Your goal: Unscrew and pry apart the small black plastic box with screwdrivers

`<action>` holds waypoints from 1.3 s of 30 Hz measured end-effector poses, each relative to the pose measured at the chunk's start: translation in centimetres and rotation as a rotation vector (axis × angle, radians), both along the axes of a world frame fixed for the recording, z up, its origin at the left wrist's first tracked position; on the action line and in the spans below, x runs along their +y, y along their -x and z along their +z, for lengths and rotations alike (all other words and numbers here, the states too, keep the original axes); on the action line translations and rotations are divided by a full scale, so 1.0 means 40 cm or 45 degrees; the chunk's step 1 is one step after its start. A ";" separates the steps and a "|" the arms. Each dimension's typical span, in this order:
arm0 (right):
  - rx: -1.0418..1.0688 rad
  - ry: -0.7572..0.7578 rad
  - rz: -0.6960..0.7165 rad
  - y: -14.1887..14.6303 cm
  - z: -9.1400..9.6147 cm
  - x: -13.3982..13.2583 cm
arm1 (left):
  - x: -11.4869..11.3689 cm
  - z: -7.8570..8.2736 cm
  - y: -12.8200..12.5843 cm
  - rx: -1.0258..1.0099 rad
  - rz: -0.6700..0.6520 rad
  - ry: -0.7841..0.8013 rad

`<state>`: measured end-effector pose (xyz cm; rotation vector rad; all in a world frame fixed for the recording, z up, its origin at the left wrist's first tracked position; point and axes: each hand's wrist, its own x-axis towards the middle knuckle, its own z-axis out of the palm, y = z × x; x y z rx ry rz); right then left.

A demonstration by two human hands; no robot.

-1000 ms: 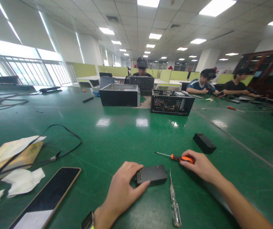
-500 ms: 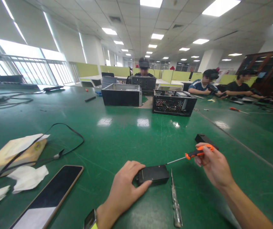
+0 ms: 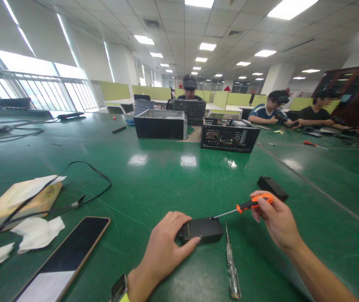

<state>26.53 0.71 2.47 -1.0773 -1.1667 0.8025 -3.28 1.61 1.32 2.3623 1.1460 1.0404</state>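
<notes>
A small black rectangular box (image 3: 205, 230) lies on the green tabletop, its left end gripped between the thumb and fingers of my left hand (image 3: 166, 245). My right hand (image 3: 278, 218) holds an orange-and-black screwdriver (image 3: 249, 205) by its handle. The shaft slants down to the left, and its tip is at the box's far top edge, near the right corner; whether it sits in a screw is too small to tell. Just right of the box lies a clear-handled screwdriver (image 3: 232, 268), apart from both hands. Beyond my right hand rests another black box (image 3: 272, 187).
On the left are a phone (image 3: 69, 256), crumpled tissues (image 3: 37, 233), a tissue pack (image 3: 41, 197) and a black cable (image 3: 99, 201). Two open computer cases (image 3: 160, 130) (image 3: 229, 136) stand farther back. Several people sit around the far side, and a red screwdriver (image 3: 314, 144) lies far right.
My right hand has moved a little left, bringing the screwdriver tip from beside the box's far right corner onto its top edge. My left hand and the box stay in place.
</notes>
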 end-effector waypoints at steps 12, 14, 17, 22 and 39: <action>-0.719 -0.107 0.070 0.035 0.157 0.028 | -0.003 -0.002 -0.001 0.014 0.006 0.015; -0.886 -0.082 0.149 0.055 0.208 0.034 | -0.003 -0.005 0.000 0.021 0.007 0.019; -0.975 -0.070 0.181 0.088 0.250 0.038 | -0.001 -0.008 0.001 0.025 0.000 0.020; -1.256 -0.321 -0.131 0.127 0.254 0.036 | -0.001 -0.009 0.000 0.016 -0.005 0.031; -1.127 -0.144 0.034 0.140 0.239 0.016 | 0.002 -0.013 0.003 0.009 -0.023 0.067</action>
